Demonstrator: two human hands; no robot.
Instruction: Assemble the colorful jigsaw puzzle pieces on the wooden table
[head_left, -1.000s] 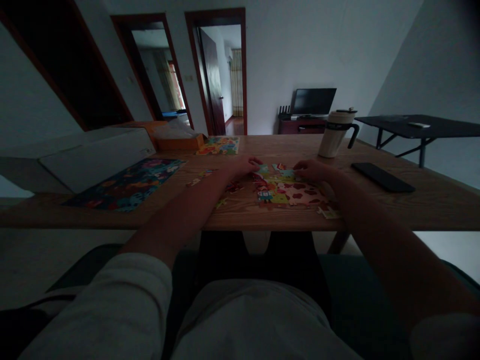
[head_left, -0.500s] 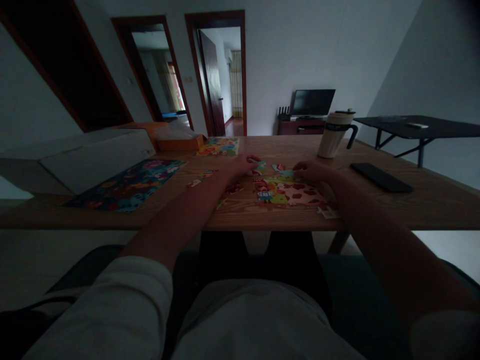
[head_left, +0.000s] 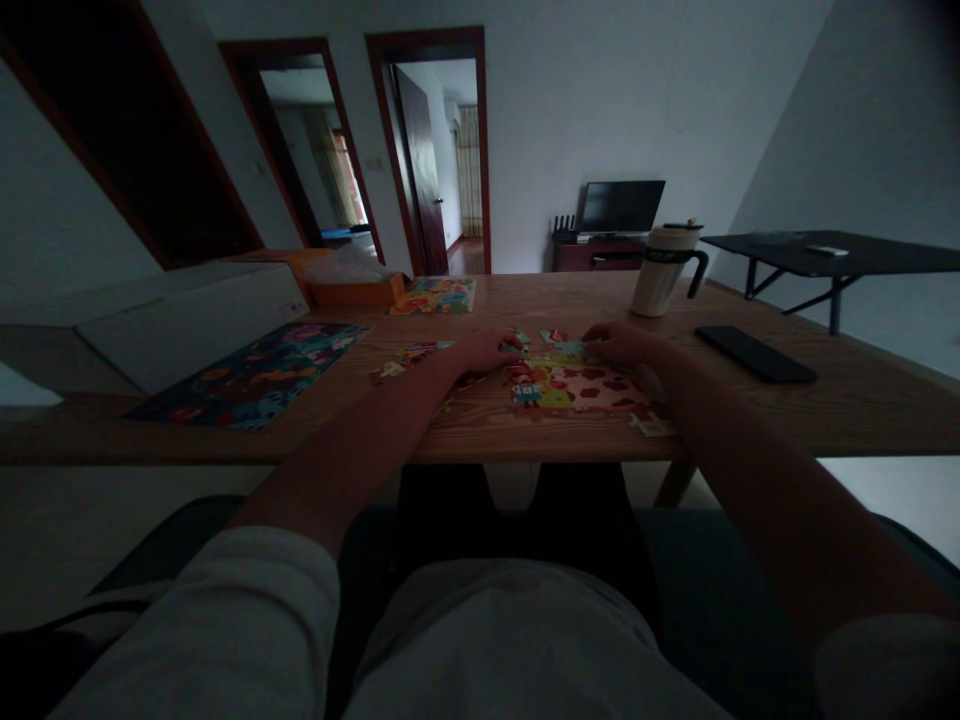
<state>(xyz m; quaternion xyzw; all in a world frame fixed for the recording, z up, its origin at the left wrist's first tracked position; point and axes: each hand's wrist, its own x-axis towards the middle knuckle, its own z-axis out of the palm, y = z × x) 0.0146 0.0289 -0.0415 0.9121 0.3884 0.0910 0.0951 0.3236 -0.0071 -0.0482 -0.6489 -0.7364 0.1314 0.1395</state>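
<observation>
A partly assembled jigsaw puzzle (head_left: 592, 388) with a brown-spotted pink shape and a small figure lies in front of me. At its upper left corner, my left hand (head_left: 489, 350) is closed, its curled fingertips at a jigsaw puzzle piece that they largely hide. My right hand (head_left: 619, 343) is bent over the puzzle's top edge, fingertips closed on a pale blue-green jigsaw puzzle piece (head_left: 571, 348). A loose piece with red and white (head_left: 553, 336) lies between the hands, just beyond the puzzle. More loose pieces (head_left: 420, 350) lie left of my left hand, partly covered by my forearm.
A pale loose piece (head_left: 651, 425) lies by my right forearm. Farther right are a black flat phone-like slab (head_left: 754, 352) and a cream tumbler (head_left: 660, 280) with a black handle. On the left are a dark puzzle (head_left: 255, 375), a white box (head_left: 202, 315), an orange box (head_left: 352, 290) and another colourful puzzle (head_left: 435, 296).
My left hand has come down toward me, from beyond the puzzle's upper left corner to right at it. My right hand stays nearly in place at the top edge.
</observation>
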